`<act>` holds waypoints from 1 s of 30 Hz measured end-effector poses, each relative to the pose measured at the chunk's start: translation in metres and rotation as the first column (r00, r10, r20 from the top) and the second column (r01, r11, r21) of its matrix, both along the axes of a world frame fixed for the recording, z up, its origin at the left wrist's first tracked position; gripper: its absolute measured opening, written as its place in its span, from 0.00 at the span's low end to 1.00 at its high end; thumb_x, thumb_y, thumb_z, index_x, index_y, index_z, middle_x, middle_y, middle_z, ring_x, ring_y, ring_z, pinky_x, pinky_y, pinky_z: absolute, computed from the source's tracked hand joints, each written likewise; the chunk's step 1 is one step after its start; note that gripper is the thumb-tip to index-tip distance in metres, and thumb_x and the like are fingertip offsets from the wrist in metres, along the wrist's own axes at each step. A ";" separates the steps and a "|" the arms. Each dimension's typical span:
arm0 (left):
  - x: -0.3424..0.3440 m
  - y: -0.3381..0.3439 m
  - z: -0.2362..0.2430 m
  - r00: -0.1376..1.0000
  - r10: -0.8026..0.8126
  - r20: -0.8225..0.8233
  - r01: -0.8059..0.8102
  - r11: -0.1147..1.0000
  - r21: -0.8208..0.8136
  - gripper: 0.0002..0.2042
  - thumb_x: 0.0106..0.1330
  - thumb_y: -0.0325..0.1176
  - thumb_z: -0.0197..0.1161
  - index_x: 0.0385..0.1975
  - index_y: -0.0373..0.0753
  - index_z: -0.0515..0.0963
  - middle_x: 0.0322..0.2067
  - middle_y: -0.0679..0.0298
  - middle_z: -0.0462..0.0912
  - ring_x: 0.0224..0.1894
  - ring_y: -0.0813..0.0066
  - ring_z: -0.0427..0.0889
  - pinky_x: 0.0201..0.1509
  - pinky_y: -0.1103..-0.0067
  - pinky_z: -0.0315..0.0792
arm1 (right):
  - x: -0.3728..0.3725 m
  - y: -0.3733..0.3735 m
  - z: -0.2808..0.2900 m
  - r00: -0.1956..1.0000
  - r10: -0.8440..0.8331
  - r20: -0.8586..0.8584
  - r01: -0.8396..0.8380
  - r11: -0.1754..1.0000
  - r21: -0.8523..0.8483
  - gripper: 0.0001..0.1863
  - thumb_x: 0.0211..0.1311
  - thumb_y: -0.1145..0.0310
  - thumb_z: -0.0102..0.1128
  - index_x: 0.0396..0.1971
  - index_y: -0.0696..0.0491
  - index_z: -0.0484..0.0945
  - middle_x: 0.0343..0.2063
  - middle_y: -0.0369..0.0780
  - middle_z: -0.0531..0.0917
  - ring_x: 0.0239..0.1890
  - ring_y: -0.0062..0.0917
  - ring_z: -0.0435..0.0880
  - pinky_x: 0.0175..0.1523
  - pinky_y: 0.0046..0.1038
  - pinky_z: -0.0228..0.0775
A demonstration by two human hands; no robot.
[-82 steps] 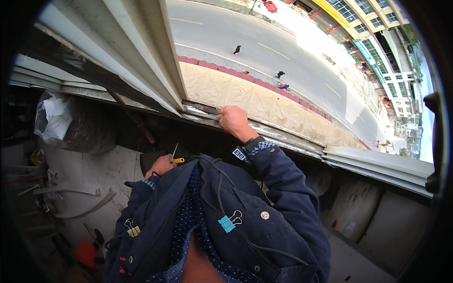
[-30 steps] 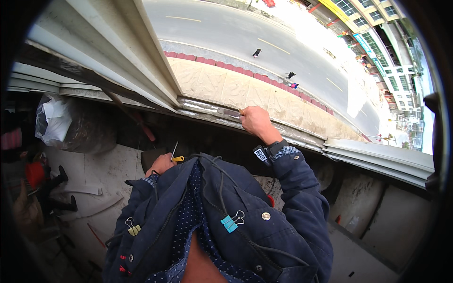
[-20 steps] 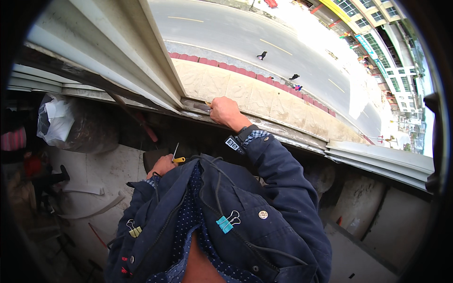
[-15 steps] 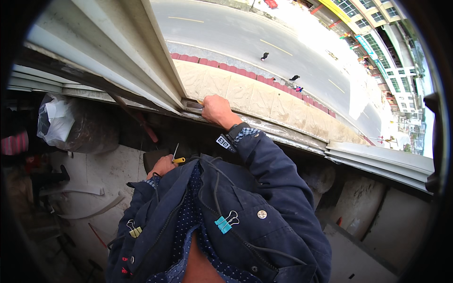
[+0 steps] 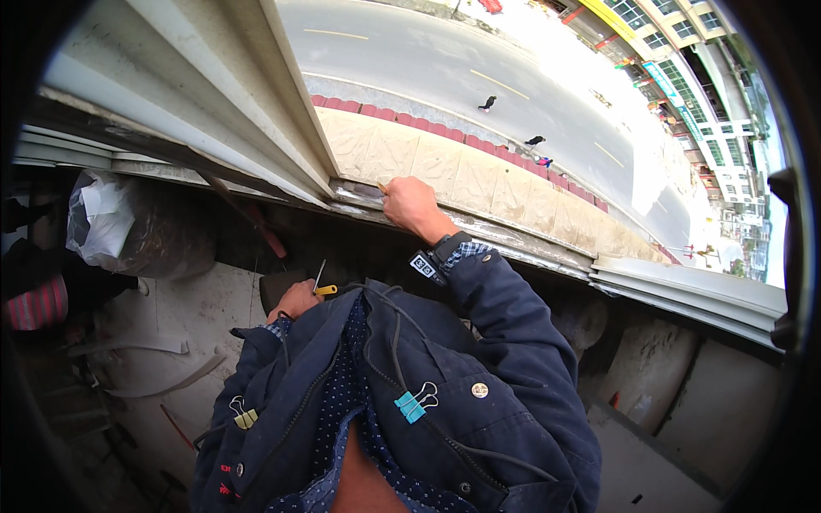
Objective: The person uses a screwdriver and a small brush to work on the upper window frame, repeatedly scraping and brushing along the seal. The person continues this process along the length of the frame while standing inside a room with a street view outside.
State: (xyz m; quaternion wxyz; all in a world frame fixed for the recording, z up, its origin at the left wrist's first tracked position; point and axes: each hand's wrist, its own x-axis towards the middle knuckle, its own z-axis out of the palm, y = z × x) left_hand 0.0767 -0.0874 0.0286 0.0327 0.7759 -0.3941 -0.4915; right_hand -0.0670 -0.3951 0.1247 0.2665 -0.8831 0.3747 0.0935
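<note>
My right hand is closed on the window sill track, reaching out over it. A small yellowish-brown tip sticks out at its fingers; the rest of that thing is hidden in the grip. Low and to the left, beside my jacket, my left hand is closed on a tool with a yellow handle. A thin metal shaft also rises from this hand; whether it belongs to the yellow handle I cannot tell. White window frame panels stand just left of my right hand.
Outside the window lie a pale ledge, red roofing and a road with people walking. Indoors at left are a plastic-wrapped bundle, curved pale strips and a person in a pink-striped garment.
My right hand has slid to the right along the sill, with the small tip still at its fingers. My left hand stays in place. The person at left shows more now.
</note>
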 end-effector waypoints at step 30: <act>-0.015 0.020 -0.001 0.910 0.413 0.027 -0.393 0.883 -0.256 0.16 0.65 0.41 0.64 0.39 0.32 0.76 0.32 0.47 0.85 0.38 0.50 0.85 0.44 0.63 0.75 | -0.076 0.028 0.016 0.915 0.237 0.327 -0.190 0.967 -0.170 0.08 0.59 0.64 0.61 0.23 0.50 0.80 0.22 0.47 0.80 0.28 0.47 0.82 0.33 0.45 0.74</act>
